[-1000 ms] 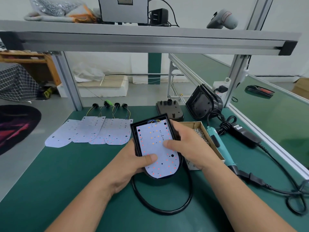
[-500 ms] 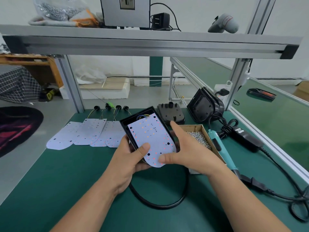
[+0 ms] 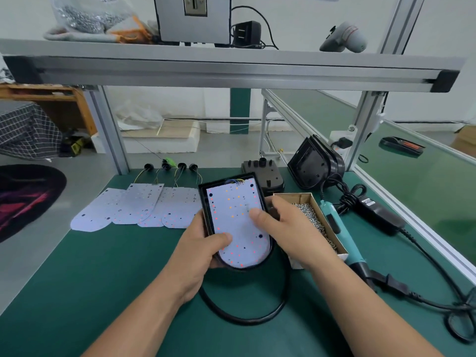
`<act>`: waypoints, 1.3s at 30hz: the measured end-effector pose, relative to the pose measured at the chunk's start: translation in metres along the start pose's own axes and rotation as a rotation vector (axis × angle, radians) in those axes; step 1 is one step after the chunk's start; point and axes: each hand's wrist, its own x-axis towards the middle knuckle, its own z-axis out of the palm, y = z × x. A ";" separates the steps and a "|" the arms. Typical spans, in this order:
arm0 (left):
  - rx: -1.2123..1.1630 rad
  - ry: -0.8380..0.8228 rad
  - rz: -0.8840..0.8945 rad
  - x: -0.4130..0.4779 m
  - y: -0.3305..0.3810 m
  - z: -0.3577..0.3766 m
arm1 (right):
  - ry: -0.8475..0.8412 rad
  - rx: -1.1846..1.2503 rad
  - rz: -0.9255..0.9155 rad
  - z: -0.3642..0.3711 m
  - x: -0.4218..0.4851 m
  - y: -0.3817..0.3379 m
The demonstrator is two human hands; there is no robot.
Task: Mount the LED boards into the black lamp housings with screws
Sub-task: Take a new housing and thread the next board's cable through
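A black lamp housing [image 3: 206,202] is held above the green table, with a white LED board [image 3: 235,222] lying inside it. My left hand [image 3: 203,251] grips the housing's lower left edge, thumb on the board. My right hand [image 3: 286,228] holds the housing's right side, its thumb pressing the board's face. A cardboard box of screws [image 3: 313,217] stands just right of my right hand. A teal electric screwdriver [image 3: 340,233] lies beside the box.
Several spare LED boards [image 3: 134,207] with wired plugs lie at the left. More black housings [image 3: 315,163] and a black base part [image 3: 262,173] stand at the back. A thick black cable [image 3: 244,315] loops under the housing. A power adapter [image 3: 378,212] and cords lie right.
The housing has swung back from a left-leaning tilt to nearly straight and come lower. My right thumb has moved up onto the board's face.
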 end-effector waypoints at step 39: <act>0.023 0.068 -0.096 -0.006 0.017 -0.003 | -0.057 -0.076 0.002 0.002 0.001 -0.002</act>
